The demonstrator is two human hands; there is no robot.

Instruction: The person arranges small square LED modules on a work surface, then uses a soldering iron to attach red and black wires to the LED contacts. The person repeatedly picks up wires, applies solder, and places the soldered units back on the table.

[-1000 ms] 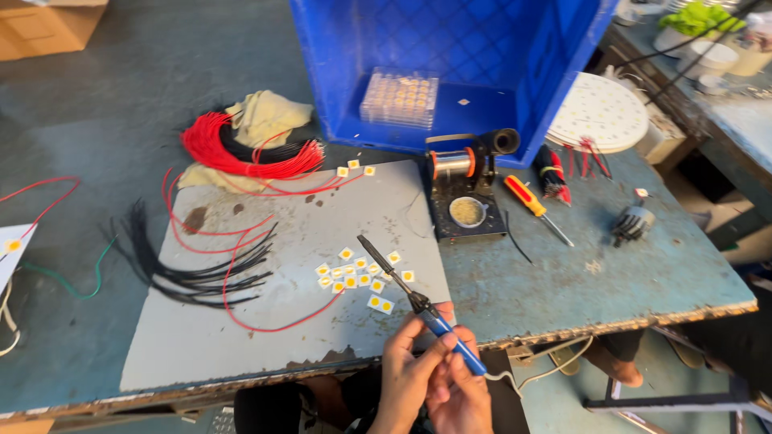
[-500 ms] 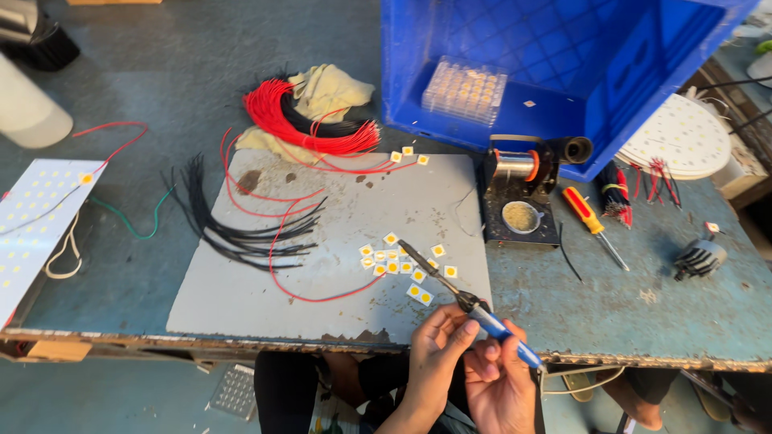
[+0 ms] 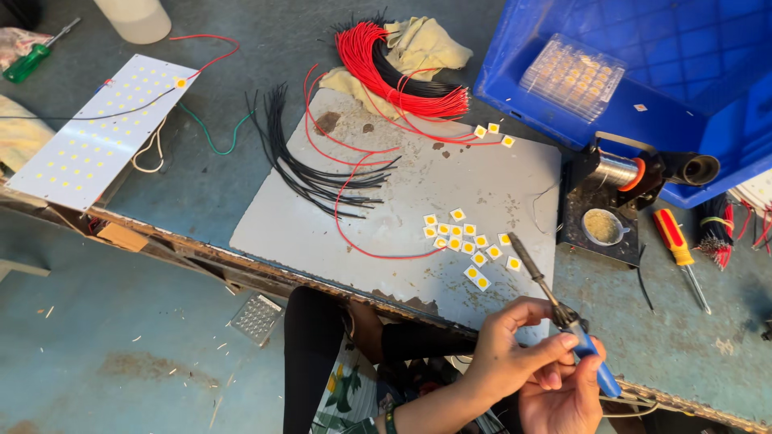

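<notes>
Both my hands hold a soldering iron (image 3: 555, 301) with a blue handle at the table's near edge. My left hand (image 3: 503, 354) pinches its black collar between thumb and fingers. My right hand (image 3: 563, 402) grips the blue handle from below. The iron's dark tip points up and left, ending beside a cluster of several small yellow-and-white square LED chips (image 3: 466, 241) on a grey metal sheet (image 3: 386, 209). A long red wire (image 3: 362, 241) loops across the sheet next to the chips.
Black wires (image 3: 310, 173) and a red wire bundle (image 3: 386, 68) on a cloth lie at the sheet's far left. A solder spool stand (image 3: 611, 205), a red-yellow screwdriver (image 3: 679, 253), a blue crate (image 3: 643, 72) and a white LED panel (image 3: 96, 133) surround it.
The view has swung left and down, showing the LED panel and the floor. My hands keep hold of the iron in the same pose near the table edge.
</notes>
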